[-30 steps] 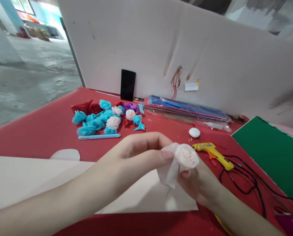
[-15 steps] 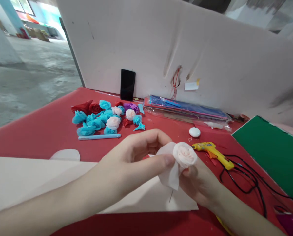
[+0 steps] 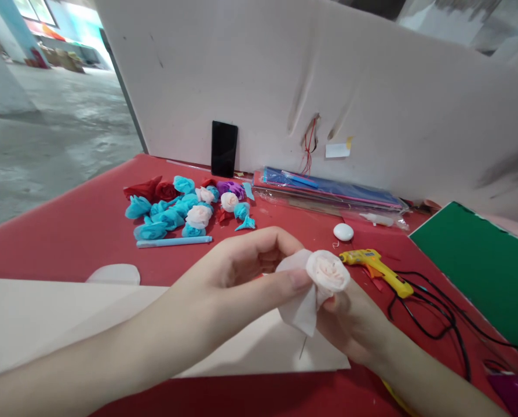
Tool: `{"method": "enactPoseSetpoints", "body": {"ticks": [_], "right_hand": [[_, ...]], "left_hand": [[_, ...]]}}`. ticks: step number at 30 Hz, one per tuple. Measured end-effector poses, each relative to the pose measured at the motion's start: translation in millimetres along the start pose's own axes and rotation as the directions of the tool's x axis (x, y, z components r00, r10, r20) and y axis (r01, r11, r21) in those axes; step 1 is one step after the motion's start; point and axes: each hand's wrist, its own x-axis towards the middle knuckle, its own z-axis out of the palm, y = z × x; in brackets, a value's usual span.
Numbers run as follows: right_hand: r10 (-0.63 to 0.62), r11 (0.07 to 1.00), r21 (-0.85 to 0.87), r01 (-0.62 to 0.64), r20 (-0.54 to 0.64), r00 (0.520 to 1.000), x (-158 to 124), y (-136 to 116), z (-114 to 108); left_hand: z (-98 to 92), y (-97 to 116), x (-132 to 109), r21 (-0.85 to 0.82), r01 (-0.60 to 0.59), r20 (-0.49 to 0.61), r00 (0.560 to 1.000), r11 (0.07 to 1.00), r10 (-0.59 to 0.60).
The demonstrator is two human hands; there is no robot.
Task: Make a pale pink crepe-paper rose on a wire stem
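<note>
A pale pink crepe-paper rose [image 3: 329, 272] is held between my hands above a cream sheet [image 3: 241, 353] on the table. My left hand [image 3: 250, 278] pinches a loose white petal [image 3: 297, 310] at the rose's left side, thumb on the near face. My right hand [image 3: 350, 321] is closed round the base of the rose from below and behind; most of its fingers are hidden. A thin wire stem [image 3: 302, 347] sticks out downward under the petal.
Finished blue, red, purple and pink paper flowers [image 3: 176, 211] lie at the back left beside a light blue pen [image 3: 174, 242]. A yellow glue gun [image 3: 376, 272] with black cable lies right, near a green board [image 3: 480, 272]. A phone [image 3: 224, 149] leans on the back panel.
Almost nothing differs. The petal and rose have shifted very slightly in my hands, and the view has moved a little; both hands keep the same grip.
</note>
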Motion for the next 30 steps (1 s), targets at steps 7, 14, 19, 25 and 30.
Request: {"method": "enactPoseSetpoints", "body": {"ticks": [7,14,19,25,30], "right_hand": [[0.015,1.0,0.007,-0.016,0.009,1.0,1.2,2.1,-2.6],[0.011,1.0,0.013,-0.011,0.008,1.0,-0.7,1.8,-1.7],[0.0,1.0,0.006,0.0,0.002,1.0,-0.8,-0.2,-0.8],[-0.008,1.0,0.007,0.008,-0.007,1.0,0.3,-0.3,-1.3],[-0.004,1.0,0.013,0.004,-0.005,1.0,-1.5,-0.2,0.0]], "left_hand": [[0.2,-2.4,-0.8,-0.023,-0.038,-0.02,0.999,0.999,0.037],[2.4,1.1,0.3,0.021,-0.013,-0.024,1.0,1.0,0.014],[2.0,-1.0,2.0,0.056,-0.003,-0.065,0.998,0.998,0.007],[2.2,-2.1,1.1,0.131,0.001,-0.088,0.996,0.991,0.011],[3.5,-0.8,1.2,0.129,0.01,-0.098,0.995,0.992,0.002]]}}
